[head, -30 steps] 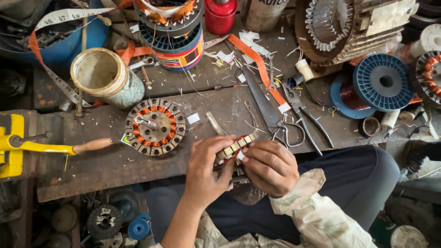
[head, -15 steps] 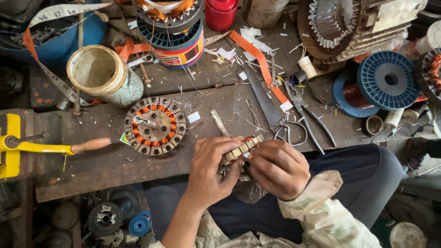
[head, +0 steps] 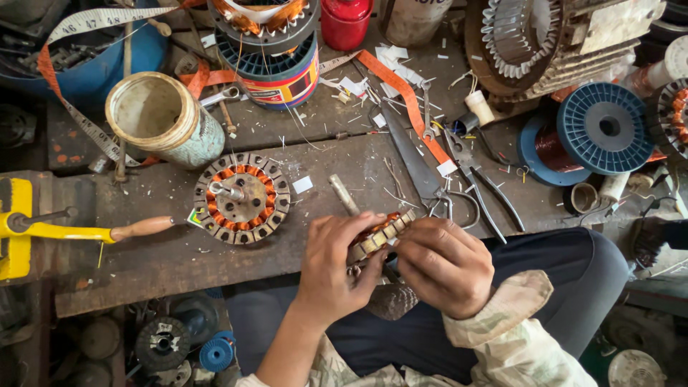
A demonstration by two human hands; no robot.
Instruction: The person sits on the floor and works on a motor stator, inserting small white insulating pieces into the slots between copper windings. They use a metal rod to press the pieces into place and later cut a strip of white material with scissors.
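Both hands have shifted slightly; left hand and right hand clasp a partly wound stator, finished stator on tabletop.

Two bare hands, no gloves, rings or watch showing. Left hand on a bare forearm, uncovered down to the near edge of the view. Right hand emerging from a long loose sleeve in pale, faded camouflage of cream, tan and grey-green, crumpled at the cuff. Dark blue-grey trousers over the lap, plain, slightly creased at the right knee.
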